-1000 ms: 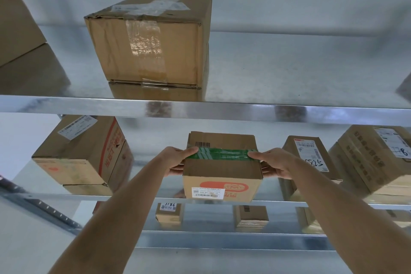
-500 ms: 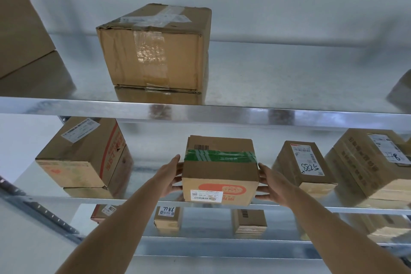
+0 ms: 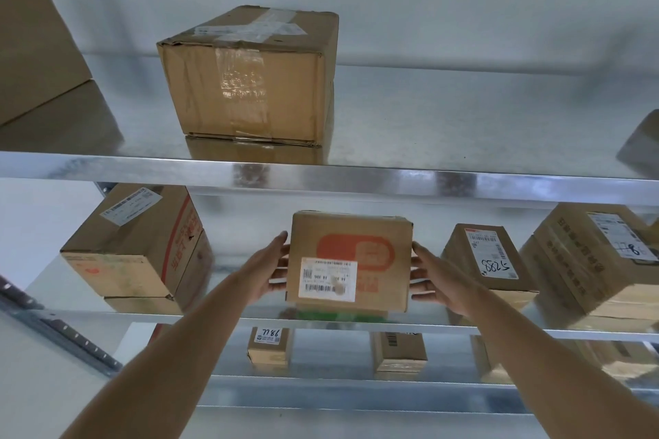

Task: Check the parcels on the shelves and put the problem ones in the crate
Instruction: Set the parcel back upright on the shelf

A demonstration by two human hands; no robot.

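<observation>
A small cardboard parcel (image 3: pixel 349 260) with a red logo and a white barcode label sits at the front of the middle shelf (image 3: pixel 499 330), its labelled face turned toward me. My left hand (image 3: pixel 267 271) presses its left side with straight fingers. My right hand (image 3: pixel 435 281) presses its right side, fingers spread. The green tape shows only as a reflection on the shelf under the parcel. No crate is in view.
A large taped box (image 3: pixel 249 82) stands on the top shelf (image 3: pixel 356 178), with another box (image 3: pixel 32 53) at far left. On the middle shelf are a labelled box (image 3: pixel 135 242) at left, one marked 5788 (image 3: pixel 488 257), and a bigger box (image 3: pixel 599 260). Small boxes (image 3: pixel 267 346) sit on the shelf below.
My hands slid from the parcel's top edge down to its sides. The parcel has been tipped so the labelled face shows and the green-taped face has gone out of sight.
</observation>
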